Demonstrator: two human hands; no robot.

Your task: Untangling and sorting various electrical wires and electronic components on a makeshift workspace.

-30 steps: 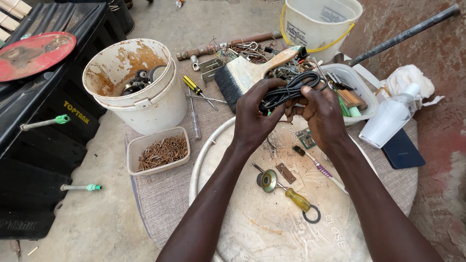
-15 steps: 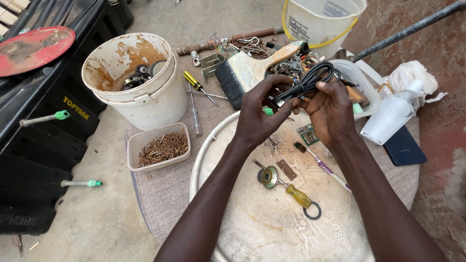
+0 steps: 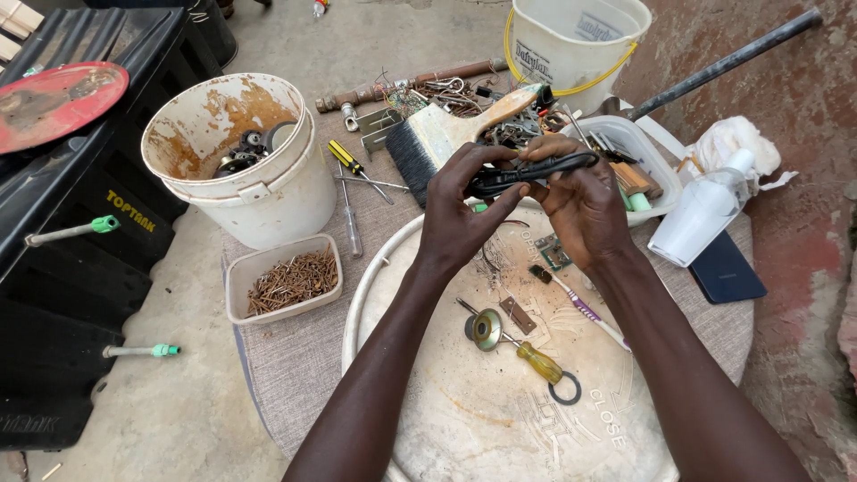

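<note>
both hands are gripping a black cable (image 3: 527, 170) above the round white lid (image 3: 500, 411) that is lying on the table (image 3: 295, 366). left hand (image 3: 460, 210) is curling its fingers around the cable's left part, thumb and fingertips closing on it. right hand (image 3: 580, 201) is pinching the cable's right part, with the fingers bent tightly over it. the cable is running roughly left to right between the hands, its long axis tilting slightly upward toward the right, where its end is poking out past the right fingers. it is being held in the air, just in front of a wide paintbrush (image 3: 446, 134) and a white tray (image 3: 638, 143) of odd tools. below the hands, on the lid, a yellow-handled screwdriver (image 3: 536, 360) and a small circuit board (image 3: 553, 253) are lying. a stained white bucket (image 3: 237, 156) and a tub of nails (image 3: 284, 277) are sitting well to the left.
</note>
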